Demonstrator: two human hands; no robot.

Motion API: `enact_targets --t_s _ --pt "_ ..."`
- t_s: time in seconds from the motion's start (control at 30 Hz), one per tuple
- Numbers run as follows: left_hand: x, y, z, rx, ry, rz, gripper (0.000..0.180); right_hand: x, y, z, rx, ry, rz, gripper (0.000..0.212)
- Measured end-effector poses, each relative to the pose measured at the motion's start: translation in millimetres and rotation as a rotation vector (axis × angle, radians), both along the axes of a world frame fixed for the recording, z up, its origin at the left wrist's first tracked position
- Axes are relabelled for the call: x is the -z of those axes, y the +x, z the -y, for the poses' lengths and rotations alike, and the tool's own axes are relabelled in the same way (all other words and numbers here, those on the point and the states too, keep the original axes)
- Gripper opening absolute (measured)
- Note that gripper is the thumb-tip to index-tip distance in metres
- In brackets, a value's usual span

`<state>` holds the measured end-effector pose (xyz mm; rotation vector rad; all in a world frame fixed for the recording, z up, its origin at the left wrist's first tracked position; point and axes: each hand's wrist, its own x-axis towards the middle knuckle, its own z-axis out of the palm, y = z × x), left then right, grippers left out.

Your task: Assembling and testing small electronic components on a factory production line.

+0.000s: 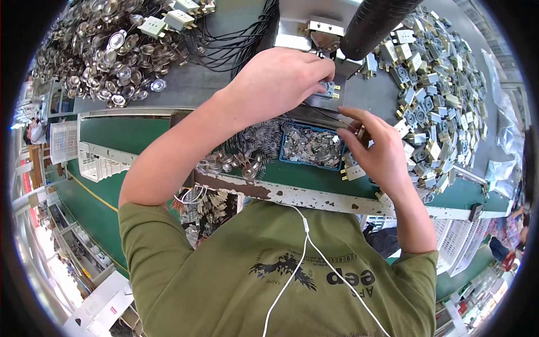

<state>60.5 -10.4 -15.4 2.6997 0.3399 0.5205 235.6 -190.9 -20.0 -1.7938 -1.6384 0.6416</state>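
Observation:
My left hand (281,78) reaches under the metal head of a bench press (325,38), fingers closed on a small grey plug housing (324,89) with brass-coloured prongs. Its fingers partly hide the housing. Just right of it, my right hand (379,147) is bent above the bench's near edge, index finger extended and thumb curled under. A thin black wire (321,112) runs into its fingers, which seem to pinch it; the wire's end is hidden. Below the hands sits a blue tray (282,160) of small metal parts.
Shiny metal cup-shaped parts (115,56) are heaped at the left, beside black cables (233,48). Grey and white plug housings (429,106) cover the right side. A thick black cylinder (375,25) slants above the press. Springs (261,143) lie left of the tray.

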Motion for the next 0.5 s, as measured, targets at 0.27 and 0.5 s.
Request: enact_targets --t_s 0.27,0.5 --pt "12 3 1 0.04 0.133 0.021 0.011 3 -7 19 0.001 0.098 -0.169 0.05" --pt "4 1 6 -0.026 0.028 0.032 0.017 2 -4 26 0.001 0.137 -0.19 0.054"
